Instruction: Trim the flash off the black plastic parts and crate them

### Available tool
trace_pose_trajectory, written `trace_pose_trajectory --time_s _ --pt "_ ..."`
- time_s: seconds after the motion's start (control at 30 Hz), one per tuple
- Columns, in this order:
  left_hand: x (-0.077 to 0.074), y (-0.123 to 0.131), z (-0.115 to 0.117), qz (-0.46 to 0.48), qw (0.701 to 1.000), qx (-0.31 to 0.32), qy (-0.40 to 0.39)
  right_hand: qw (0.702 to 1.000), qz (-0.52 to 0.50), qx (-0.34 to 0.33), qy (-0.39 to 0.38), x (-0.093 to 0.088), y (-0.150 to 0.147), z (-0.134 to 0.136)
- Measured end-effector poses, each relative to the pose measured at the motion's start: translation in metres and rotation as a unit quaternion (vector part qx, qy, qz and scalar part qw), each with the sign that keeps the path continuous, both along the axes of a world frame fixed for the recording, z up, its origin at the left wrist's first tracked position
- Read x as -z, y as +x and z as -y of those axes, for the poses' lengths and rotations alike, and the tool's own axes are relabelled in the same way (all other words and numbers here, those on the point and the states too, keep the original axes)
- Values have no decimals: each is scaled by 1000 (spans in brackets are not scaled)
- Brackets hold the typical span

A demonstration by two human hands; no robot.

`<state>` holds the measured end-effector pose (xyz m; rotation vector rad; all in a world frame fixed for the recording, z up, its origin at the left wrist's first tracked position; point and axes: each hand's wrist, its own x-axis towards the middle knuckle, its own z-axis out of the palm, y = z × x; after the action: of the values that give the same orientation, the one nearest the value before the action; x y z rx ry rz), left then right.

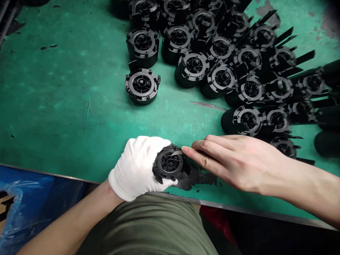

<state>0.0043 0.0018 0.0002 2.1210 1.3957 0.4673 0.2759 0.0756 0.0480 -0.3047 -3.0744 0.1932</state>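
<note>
A green tabletop (66, 99) spreads across most of the view, scuffed and stained. A short slit (87, 109) marks it at 9 o'clock, and a long grey scrape (208, 105) lies closer to the middle, towards 2 o'clock. Further out at 2 o'clock, the green has worn through to brownish grey; at 5 o'clock, near the front edge (265, 215), a ragged dark patch (198, 180) shows. Light falls softly, leaving a pale sheen around the centre and dimmer corners. Crinkled blue plastic (39, 209) sits below the edge at 8 o'clock, with deep shadow under the table between 4 and 5.
</note>
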Motion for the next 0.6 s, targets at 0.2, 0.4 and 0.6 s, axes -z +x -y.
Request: trace_pose_trajectory --time_s 0.2,0.4,0.6 --pt "-4 2 -3 -3 1000 2 -14 999 4 -35 -5 -5 -2 -11" --pt "-4 2 -5 -1 1000 3 -17 999 2 -39 -27 3 3 -17" --pt "-3 0 -4 -4 1000 7 -16 997 28 -65 -23 4 3 -28"
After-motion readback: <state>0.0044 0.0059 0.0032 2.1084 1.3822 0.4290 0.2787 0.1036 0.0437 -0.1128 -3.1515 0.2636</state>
